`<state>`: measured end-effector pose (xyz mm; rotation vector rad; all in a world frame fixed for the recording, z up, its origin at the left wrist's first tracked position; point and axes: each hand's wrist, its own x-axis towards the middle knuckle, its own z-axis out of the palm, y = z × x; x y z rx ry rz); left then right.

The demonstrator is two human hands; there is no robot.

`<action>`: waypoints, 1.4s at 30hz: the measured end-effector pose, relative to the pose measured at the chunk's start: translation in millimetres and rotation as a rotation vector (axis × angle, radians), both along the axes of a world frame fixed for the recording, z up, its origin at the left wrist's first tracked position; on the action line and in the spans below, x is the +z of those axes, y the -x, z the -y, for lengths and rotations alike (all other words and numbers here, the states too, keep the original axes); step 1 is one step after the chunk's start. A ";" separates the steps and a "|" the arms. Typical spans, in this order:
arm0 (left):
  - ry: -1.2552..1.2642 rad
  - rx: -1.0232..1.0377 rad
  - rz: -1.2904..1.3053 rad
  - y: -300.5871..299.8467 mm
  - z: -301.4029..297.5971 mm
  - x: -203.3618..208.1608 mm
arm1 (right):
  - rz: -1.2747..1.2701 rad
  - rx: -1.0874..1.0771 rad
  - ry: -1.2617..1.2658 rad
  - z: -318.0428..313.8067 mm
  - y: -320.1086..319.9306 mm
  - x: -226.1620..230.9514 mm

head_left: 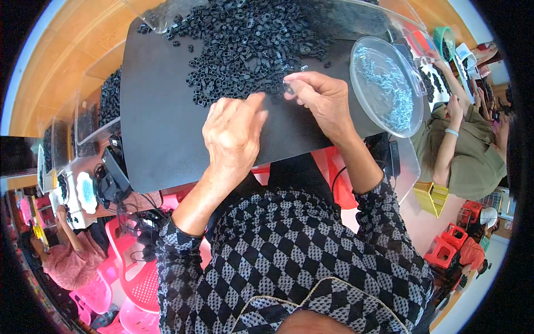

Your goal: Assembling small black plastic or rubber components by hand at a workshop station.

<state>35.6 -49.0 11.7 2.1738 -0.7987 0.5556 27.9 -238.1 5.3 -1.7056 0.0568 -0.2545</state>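
Note:
A big heap of small black plastic parts (239, 61) covers the far half of the dark tabletop (161, 133). At its near edge, my left hand (233, 131) is turned back up with its fingers curled down. Whatever its fingertips grip, if anything, is hidden beneath them. My right hand (325, 100), just to the right, pinches a tiny shiny metal piece (287, 84) between thumb and forefinger. Another small metal piece (304, 68) lies by the heap beyond that hand. To the right sits a round clear dish (360, 103) holding many tiny silvery-blue pieces.
Clear plastic bins with black parts (110, 97) stand at the left. Black cabled devices (114, 172) sit beside the table's left edge. Pink plastic chairs (142, 284) are at lower left, a yellow basket (431, 197) at right. Other people work at both sides.

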 end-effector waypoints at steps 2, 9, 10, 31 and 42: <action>0.098 0.002 -0.171 -1.8 3.3 2.0 | -0.044 0.025 -0.018 -5.7 1.8 5.5; 0.464 0.044 -0.705 -1.6 8.1 -5.1 | -0.021 0.022 -0.030 -27.8 8.8 8.1; 0.464 0.044 -0.706 -1.8 7.6 -3.7 | 0.017 0.014 -0.009 -30.8 10.1 7.3; -0.215 0.113 0.210 -11.0 3.8 -13.9 | 0.434 -0.153 0.538 -36.9 2.4 -5.9; -0.224 0.134 0.089 -46.3 -27.2 17.4 | 0.417 -0.184 0.526 -22.6 3.1 -2.7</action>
